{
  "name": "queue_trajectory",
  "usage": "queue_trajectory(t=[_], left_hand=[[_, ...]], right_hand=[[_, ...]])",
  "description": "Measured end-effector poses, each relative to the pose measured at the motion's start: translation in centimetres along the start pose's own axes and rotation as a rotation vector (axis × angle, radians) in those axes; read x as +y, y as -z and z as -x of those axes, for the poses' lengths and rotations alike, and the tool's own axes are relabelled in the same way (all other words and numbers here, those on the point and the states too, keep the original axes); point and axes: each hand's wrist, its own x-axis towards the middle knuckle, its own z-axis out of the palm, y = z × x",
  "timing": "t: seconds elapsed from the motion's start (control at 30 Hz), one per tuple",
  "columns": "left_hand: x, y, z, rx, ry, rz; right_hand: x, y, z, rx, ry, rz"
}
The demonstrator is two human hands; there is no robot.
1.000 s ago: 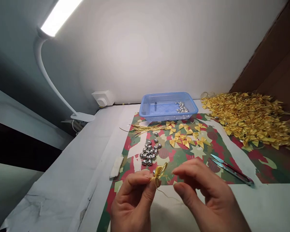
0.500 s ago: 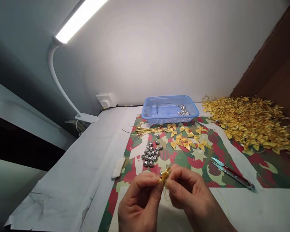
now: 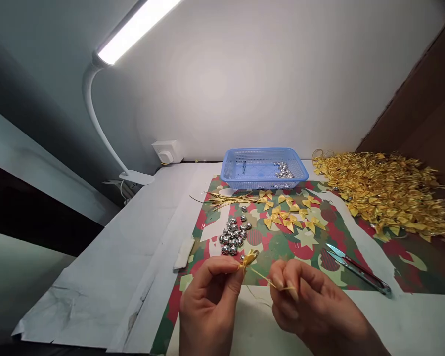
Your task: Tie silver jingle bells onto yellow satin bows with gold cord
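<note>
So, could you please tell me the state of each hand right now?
Left hand: closed, pinching a yellow bow.
Right hand: closed, holding a thin yellowish thread that runs toward the bow.

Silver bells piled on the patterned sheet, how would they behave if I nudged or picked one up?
The silver bells would probably roll at a nudge, being round and loose. Their shiny surfaces may feel slippery. They look small beside the left hand, so each is likely light.
</note>
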Motion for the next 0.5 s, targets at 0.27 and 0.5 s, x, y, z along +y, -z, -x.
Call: queue_trajectory(t=[0.27, 0.5], left_hand=[[-0.5, 0.1, -0.2, -0.014, 0.021, -0.006], [0.3, -0.1, 0.3, 0.035, -0.041, 0.02]], right_hand=[[0.1, -0.7, -0.3, 0.018, -0.039, -0.171], [1.0, 0.4, -0.9, -0.024, -0.142, 0.022]])
